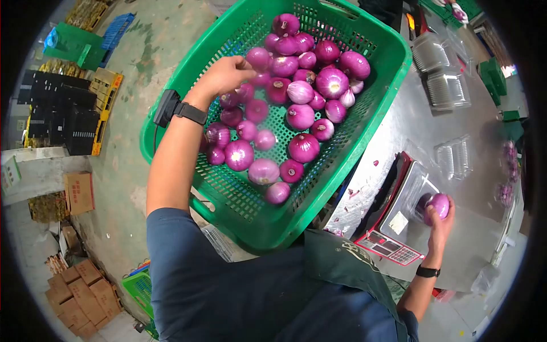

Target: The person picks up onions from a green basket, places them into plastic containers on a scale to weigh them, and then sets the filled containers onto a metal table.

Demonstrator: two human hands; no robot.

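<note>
The green basket (370, 122) is the biggest thing in view, tilted with one corner propped on the steel table (416, 122) and the rest overhanging the concrete floor, and that tilt is the main worry: a hard push on the pile could, I judge, send red onions (296, 102) sliding toward the low corner or shift the basket off its perch. Next in size is the scale (399, 219) at the table's near edge, with a clear plastic tray sitting on its platform; it stands close to the edge, so a knock from the wrist could nudge it or upset the tray. Stacks of clear containers (441, 71) lie farther back on the table. The left hand (225, 74) reaches into the basket at the top of the pile, fingers curled down among the onions; whether it already grips one I cannot tell, since the hand covers its own fingertips. The right hand (440, 222) is closed around a single red onion (437, 204), held just over the tray on the scale, and a loose grip there could drop it and let it roll off the table.
</note>
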